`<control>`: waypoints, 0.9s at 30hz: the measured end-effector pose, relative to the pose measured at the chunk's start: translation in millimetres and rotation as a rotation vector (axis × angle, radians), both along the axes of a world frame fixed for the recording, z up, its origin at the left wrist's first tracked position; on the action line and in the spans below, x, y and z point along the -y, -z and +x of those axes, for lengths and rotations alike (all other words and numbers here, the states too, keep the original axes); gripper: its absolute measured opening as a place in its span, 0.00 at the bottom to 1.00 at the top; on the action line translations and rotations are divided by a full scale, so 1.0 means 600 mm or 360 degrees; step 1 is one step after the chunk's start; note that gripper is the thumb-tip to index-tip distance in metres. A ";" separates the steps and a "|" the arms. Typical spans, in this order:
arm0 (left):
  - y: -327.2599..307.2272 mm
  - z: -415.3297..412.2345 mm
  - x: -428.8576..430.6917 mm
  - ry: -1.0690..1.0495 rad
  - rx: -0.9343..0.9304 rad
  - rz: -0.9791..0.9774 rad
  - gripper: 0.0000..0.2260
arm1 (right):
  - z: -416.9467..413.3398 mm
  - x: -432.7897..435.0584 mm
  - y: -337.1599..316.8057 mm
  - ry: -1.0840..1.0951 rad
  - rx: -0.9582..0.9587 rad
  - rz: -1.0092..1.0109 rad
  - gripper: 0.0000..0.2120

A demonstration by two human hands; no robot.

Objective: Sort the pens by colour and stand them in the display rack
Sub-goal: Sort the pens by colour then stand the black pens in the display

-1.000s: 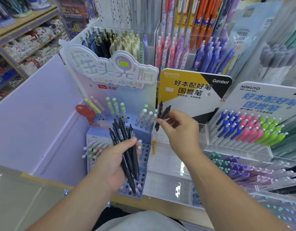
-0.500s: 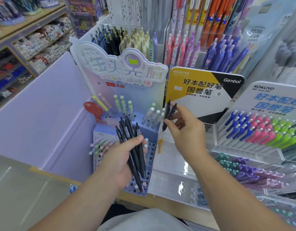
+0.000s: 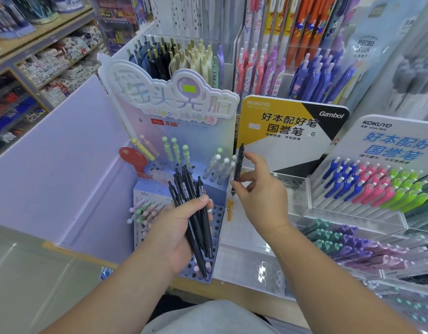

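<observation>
As racks [image 3: 184,131] crowd the counter [image 3: 234,288], left hand [image 3: 174,229] grips black pens [image 3: 185,186] (right hand [image 3: 264,197] pinches one pen [image 3: 239,162]).

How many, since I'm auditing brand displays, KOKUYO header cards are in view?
2: the yellow-and-black card behind the right hand, and the white card with blue lettering right of it. More may be hidden.

Mid-frame, the black plastic pen bundle [image 3: 187,183] lay left of the single black pen [image 3: 239,163], before the blue perforated rack [image 3: 148,192].
</observation>
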State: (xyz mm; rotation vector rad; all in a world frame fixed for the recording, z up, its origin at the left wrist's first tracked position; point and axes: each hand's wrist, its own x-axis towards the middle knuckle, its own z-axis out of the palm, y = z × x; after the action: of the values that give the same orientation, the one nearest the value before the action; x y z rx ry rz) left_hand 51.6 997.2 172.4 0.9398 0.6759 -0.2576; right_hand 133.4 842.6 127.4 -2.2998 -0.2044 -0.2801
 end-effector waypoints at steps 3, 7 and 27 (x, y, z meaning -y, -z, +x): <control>-0.003 -0.001 0.001 0.0021 0.0021 0.0035 0.15 | -0.003 0.007 -0.003 -0.0010 -0.0059 0.0070 0.34; -0.010 -0.003 0.007 0.0095 0.0088 0.0101 0.14 | -0.023 0.017 -0.021 0.0036 -0.0081 0.0317 0.24; -0.018 0.002 0.044 0.0435 0.0289 0.0366 0.04 | -0.059 0.027 -0.072 -0.0126 -0.0798 0.1310 0.02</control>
State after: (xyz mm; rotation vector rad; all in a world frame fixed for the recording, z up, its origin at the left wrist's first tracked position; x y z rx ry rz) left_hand 52.9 970.7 183.0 1.2620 0.4134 -0.3363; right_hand 98.0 826.1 170.5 -1.4738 0.0737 0.2288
